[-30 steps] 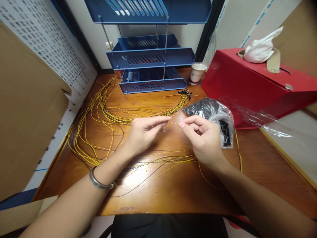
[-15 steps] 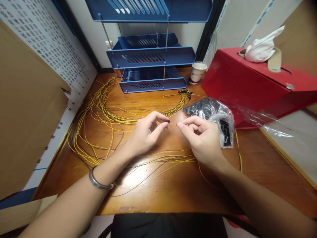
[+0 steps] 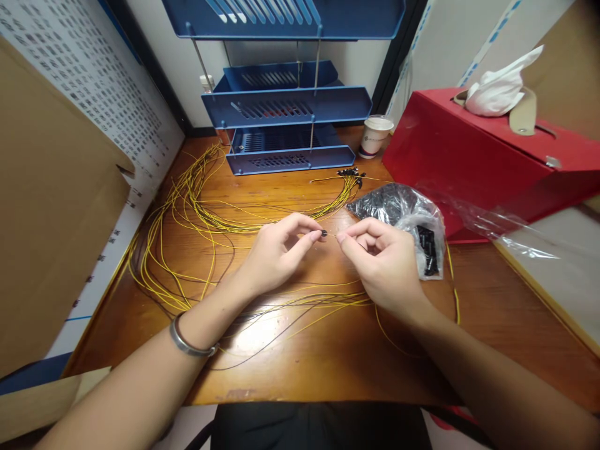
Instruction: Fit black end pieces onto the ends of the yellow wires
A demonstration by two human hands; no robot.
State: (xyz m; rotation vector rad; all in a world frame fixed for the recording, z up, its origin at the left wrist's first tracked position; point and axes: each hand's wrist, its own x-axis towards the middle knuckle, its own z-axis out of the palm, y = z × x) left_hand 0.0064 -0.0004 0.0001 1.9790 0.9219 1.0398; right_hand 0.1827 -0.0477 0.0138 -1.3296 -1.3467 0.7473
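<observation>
My left hand (image 3: 284,253) pinches a small black connector (image 3: 324,233) between thumb and forefinger above the middle of the desk. Facing it, my right hand (image 3: 382,259) is closed on a thin wire end (image 3: 334,235), whose tip points left at the connector; whether the two touch I cannot tell. Yellow and brown wires (image 3: 300,303) run under both hands. A looped bundle of the same wires (image 3: 187,206) lies to the left and behind, its far ends carrying black connectors (image 3: 351,175). Just behind my right hand is a clear plastic bag (image 3: 398,203) of black parts.
A blue tiered tray rack (image 3: 290,161) stands at the back, with a paper cup (image 3: 375,136) beside it. On the right sits a red box (image 3: 450,159) with tissue (image 3: 499,90) sticking out. Brown cardboard (image 3: 51,206) stands along the left.
The black connector now shows further out of my left fingertips, turned toward the wire end. Both hands stay almost in place; the view has shifted slightly.
</observation>
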